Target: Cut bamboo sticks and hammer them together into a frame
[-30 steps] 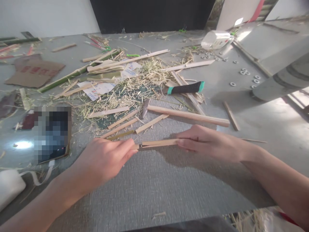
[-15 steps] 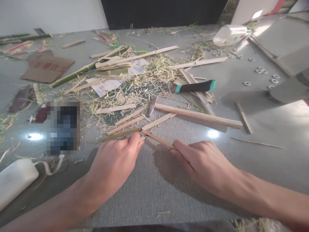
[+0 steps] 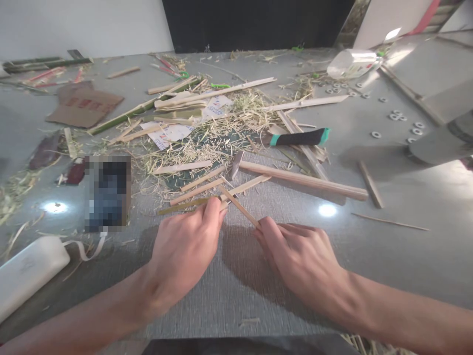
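My left hand [image 3: 185,249] is closed in a pinch at the near end of a greenish bamboo strip [image 3: 183,204] that lies on the grey mat [image 3: 229,291]. My right hand [image 3: 299,256] is closed on a thin pale bamboo stick [image 3: 239,207], which slants up and left until its tip meets my left fingertips. Just beyond them lie several short bamboo slats [image 3: 201,190] and a small hammer [image 3: 295,177] with a long wooden handle.
A tool with a black and teal grip [image 3: 299,137] lies among bamboo shavings [image 3: 207,143]. Cardboard [image 3: 84,106] and green bamboo [image 3: 121,116] lie at the left, a white object [image 3: 29,273] near left, washers [image 3: 399,118] and a clear bottle [image 3: 351,63] at the right.
The stick lay level between both hands; now it slants up and left. My right hand has drawn back toward me and leftward, and my left hand has moved slightly forward.
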Available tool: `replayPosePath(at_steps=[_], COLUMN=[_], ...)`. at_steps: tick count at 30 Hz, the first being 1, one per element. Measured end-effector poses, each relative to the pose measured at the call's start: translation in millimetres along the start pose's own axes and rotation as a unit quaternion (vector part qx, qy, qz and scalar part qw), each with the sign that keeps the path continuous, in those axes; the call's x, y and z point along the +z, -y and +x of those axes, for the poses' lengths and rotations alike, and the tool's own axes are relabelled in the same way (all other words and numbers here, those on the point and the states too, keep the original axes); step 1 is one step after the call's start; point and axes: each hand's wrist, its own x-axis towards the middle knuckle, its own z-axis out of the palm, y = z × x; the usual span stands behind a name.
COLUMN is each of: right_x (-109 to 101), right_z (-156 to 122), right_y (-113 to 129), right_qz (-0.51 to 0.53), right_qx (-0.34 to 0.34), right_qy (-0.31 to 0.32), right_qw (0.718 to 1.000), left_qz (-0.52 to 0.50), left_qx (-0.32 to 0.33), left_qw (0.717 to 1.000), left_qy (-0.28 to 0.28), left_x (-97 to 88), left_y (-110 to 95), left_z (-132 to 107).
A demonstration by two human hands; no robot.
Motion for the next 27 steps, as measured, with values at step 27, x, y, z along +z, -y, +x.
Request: replayPosePath(at_steps=[27], right_x=[-25.8], right_z=[17.8], right_y=[-28.7], right_qz=[0.057], right_qx=[-0.006], right_qy=[-0.014], right_qw=[0.998], left_qz=[-0.06], left_qx=[0.001], left_qw=[0.998], left_qy=[-0.008], left_x=[-25.4], left_y=[22.9], left_z=[7.5])
